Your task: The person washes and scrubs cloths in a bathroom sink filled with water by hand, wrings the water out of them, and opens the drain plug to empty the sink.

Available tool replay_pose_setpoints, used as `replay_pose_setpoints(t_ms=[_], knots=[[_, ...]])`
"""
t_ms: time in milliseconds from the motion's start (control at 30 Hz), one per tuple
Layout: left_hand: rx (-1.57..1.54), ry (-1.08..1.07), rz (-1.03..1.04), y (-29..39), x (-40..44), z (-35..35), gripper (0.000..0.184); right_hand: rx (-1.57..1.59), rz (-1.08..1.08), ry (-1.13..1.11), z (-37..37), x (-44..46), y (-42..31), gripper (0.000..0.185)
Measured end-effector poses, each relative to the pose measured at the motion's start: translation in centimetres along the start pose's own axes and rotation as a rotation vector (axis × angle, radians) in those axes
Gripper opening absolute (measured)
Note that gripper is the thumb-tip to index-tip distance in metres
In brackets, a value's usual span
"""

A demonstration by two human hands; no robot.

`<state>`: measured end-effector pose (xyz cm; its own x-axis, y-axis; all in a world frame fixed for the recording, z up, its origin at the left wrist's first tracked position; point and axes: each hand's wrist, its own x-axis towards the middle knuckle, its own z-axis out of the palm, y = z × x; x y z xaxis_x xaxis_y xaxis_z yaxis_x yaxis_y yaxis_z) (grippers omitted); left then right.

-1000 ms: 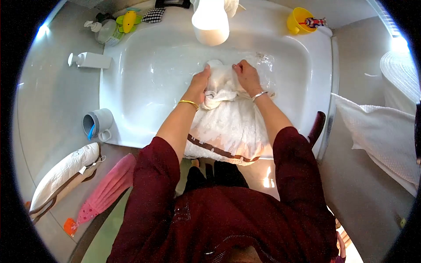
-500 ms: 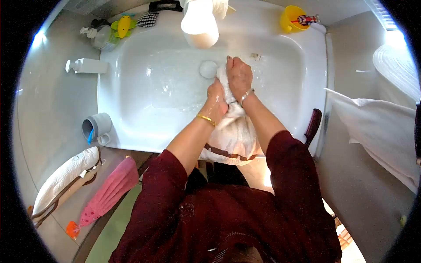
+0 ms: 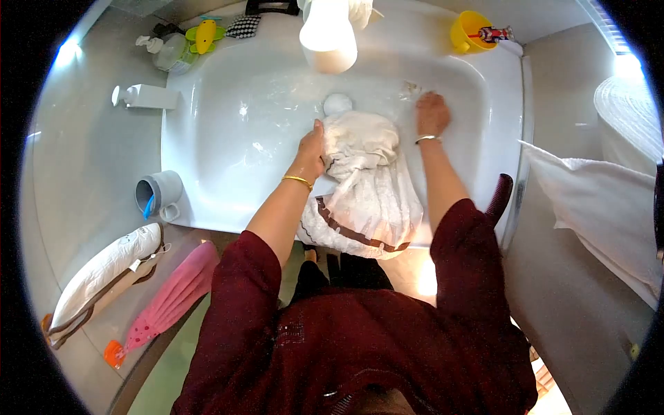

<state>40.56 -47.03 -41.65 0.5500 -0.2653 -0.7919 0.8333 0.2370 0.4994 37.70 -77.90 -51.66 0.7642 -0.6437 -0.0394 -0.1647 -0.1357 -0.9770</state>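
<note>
A wet white cloth with a brown band (image 3: 366,149) lies bunched in the white basin, its lower end draped over the front rim. My left hand (image 3: 311,151), with a gold bangle at the wrist, grips the cloth's left edge; some of its fingers are hidden. To the right of the cloth and apart from it is my right hand (image 3: 433,114), with a silver bracelet. Its fingers look curled but are blurred, so whether they hold anything cannot be seen. Just beyond it, small brownish bits (image 3: 409,90) lie on the basin floor.
A white tap (image 3: 328,41) overhangs the basin (image 3: 228,131) beside the round drain cover (image 3: 337,104). Around the rim are a yellow cup (image 3: 465,34), a dark comb (image 3: 499,197), a grey cup (image 3: 158,190) and a white pump bottle (image 3: 149,97). A pink towel (image 3: 173,294) lies at left.
My right hand has let go of the cloth and moved right. My left hand has shifted to the cloth's left side. The twisted cloth now lies spread and folded in the basin.
</note>
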Motion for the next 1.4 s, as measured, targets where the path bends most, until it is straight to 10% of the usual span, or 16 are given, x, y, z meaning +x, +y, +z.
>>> replay_pose_setpoints(t_ms=[67,133,300,367,467,500,633,733,800,867,900,1033,1133,1233,1400], knots=[[-0.055,0.032,0.001,0.4,-0.3,0.3,0.05,-0.944,-0.558,-0.306,4.0,-4.4,-4.3,0.022],[-0.056,0.084,0.041,1.1,-1.5,1.4,0.05,0.327,0.404,-0.512,6.4,-8.1,-12.6,0.028],[-0.196,-0.17,-0.05,0.4,-0.8,1.6,0.048,-0.41,0.127,-0.549,7.7,-9.0,-13.7,0.035],[-0.199,-0.12,-0.074,1.3,-2.1,3.0,0.05,-0.214,0.273,-0.541,8.5,-10.0,-12.6,0.032],[-0.134,-0.098,0.01,0.3,1.0,1.3,0.054,-0.233,-0.098,-0.418,9.4,-16.6,-19.5,0.033],[-0.409,-0.431,0.013,-1.0,0.9,2.0,0.057,-0.329,-0.093,-0.345,9.6,-16.0,-19.0,0.033],[-0.11,-0.03,-0.019,0.5,-5.4,7.8,0.051,-0.513,-0.126,-0.115,9.0,-10.7,-17.3,0.029],[-0.48,-0.629,0.016,-1.3,-1.9,2.9,0.05,-0.584,-0.318,-0.218,10.5,-16.9,-19.7,0.024],[-0.353,-0.98,-0.218,-1.9,2.7,2.2,0.05,-0.621,-0.333,-0.137,9.7,-15.8,-19.0,0.025],[0.07,-0.263,0.071,1.4,-4.8,6.7,0.053,-0.834,-0.147,-0.054,6.4,-9.8,-15.6,0.029],[0.171,-0.423,0.153,2.9,-5.9,6.4,0.061,-0.866,-0.197,-0.055,4.3,-8.2,-14.6,0.031],[1.171,0.3,0.812,2.5,-1.3,-1.3,0.07,-0.892,-0.091,0.011,-0.1,-7.6,-15.2,0.045],[1.645,-0.341,0.041,3.8,-6.7,0.5,0.063,-1.106,-0.149,-0.271,0.8,-11.8,-16.4,0.046],[1.673,-0.321,0.535,-0.9,-8.8,0.9,0.048,-1.13,-0.051,-0.517,1.8,-12.4,-14.5,0.042],[1.641,-0.266,0.396,3.3,-12.9,-0.1,0.032,-1.041,0.056,-0.269,-1.7,-12.0,-15.8,0.037]])
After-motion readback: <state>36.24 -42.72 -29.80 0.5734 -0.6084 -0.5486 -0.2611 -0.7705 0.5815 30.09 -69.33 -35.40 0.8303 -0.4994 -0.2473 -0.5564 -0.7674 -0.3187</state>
